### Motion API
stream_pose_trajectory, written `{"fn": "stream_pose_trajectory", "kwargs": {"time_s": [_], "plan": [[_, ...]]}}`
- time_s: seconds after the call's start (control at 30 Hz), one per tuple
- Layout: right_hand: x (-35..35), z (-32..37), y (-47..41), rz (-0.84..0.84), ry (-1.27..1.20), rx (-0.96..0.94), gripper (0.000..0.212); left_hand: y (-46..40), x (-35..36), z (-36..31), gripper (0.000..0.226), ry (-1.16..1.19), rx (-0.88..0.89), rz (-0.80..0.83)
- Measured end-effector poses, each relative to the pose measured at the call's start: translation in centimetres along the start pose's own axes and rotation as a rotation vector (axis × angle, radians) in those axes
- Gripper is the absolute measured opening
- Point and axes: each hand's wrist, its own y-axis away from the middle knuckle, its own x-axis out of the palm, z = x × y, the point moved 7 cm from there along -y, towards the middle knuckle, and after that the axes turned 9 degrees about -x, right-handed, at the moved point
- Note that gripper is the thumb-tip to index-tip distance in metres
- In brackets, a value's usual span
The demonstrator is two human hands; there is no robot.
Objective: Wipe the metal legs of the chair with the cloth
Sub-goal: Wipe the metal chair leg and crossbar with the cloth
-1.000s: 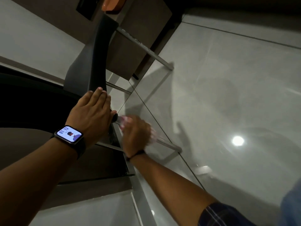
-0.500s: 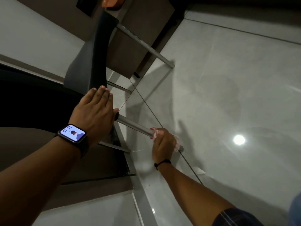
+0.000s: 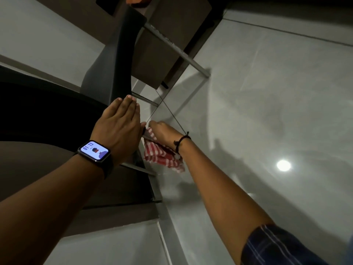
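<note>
Red-checked cloth (image 3: 162, 157) now back at top of near metal leg, just under chair (image 3: 112, 67) seat, gripped in right hand (image 3: 164, 133) after downstroke to foot; left hand (image 3: 119, 129) flat, steadying seat edge; one pass complete.

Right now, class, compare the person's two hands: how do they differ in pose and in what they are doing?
1. The left hand lies flat with fingers straight on the dark chair seat; the right hand is curled shut.
2. The left hand holds nothing; the right hand grips the red-and-white checked cloth by a metal leg.
3. The left wrist wears a smartwatch; the right wrist wears a thin black band.
Both are bare and close together at the chair.
</note>
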Motion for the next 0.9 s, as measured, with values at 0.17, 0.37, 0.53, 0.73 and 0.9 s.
{"fn": "stream_pose_trajectory", "kwargs": {"time_s": [0.17,0.37,0.53,0.73,0.9], "plan": [[2.8,-2.1,6.0,-0.701,0.444,-0.523,0.041,-0.2,0.1,-0.2,0.079,-0.036,0.003,0.002],[0.3,-6.1,7.0,-0.746,0.387,-0.357,0.039,-0.4,0.0,-0.3,0.076,-0.026,-0.003,0.018],[-2.7,-6.4,3.2,-0.111,0.063,0.202,0.058,-0.3,-0.3,-0.4,0.079,-0.023,-0.002,0.022],[1.7,-4.6,7.8,-0.705,0.402,-0.414,0.048,-0.5,0.2,-0.4,0.082,-0.031,0.001,0.037],[-0.4,-11.9,9.3,-0.761,0.450,-0.251,0.045,-0.8,0.4,-0.8,0.079,-0.021,0.009,0.028]]}}
